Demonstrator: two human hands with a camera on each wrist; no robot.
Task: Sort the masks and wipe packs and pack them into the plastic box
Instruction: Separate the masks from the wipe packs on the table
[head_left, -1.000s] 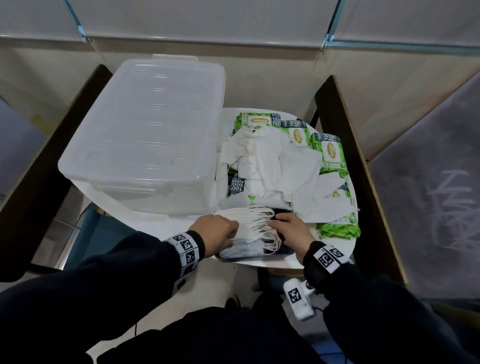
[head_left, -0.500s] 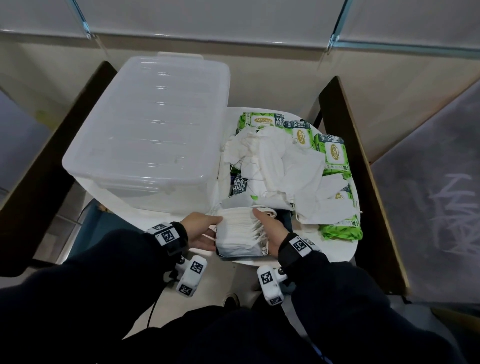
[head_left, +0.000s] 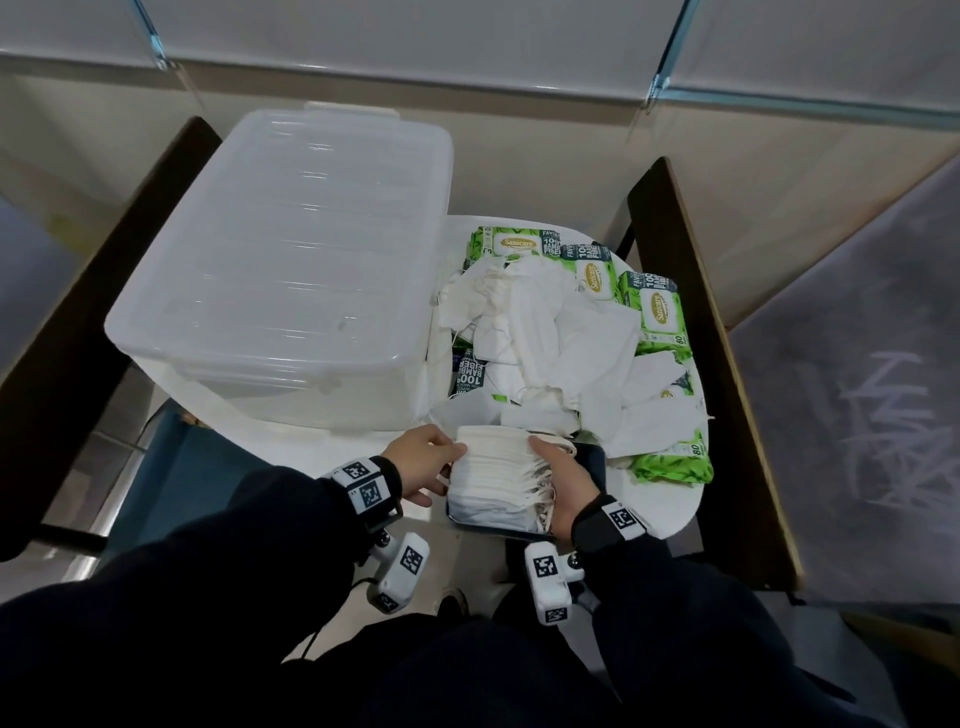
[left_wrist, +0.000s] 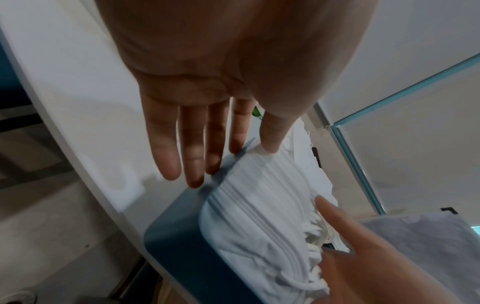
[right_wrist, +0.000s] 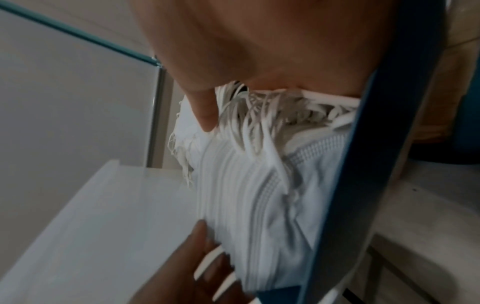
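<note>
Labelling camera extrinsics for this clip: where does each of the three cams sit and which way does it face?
Head: worn on the head, looks forward and down at the plastic box, wipe packs and mask stack; shows both sleeves, left hand, right hand.
Left wrist: looks along the left palm to straight fingers beside the stack.
Right wrist: looks along the right palm over the ear loops; left fingertips show.
Shared: all three see the mask stack in its dark blue tray.

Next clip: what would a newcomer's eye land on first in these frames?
Probably the neat stack of white face masks at the table's near edge, pressed between the left hand and right hand. Then the big lidded translucent plastic box at far left, and the loose heap of white masks over green wipe packs on the right.
</note>
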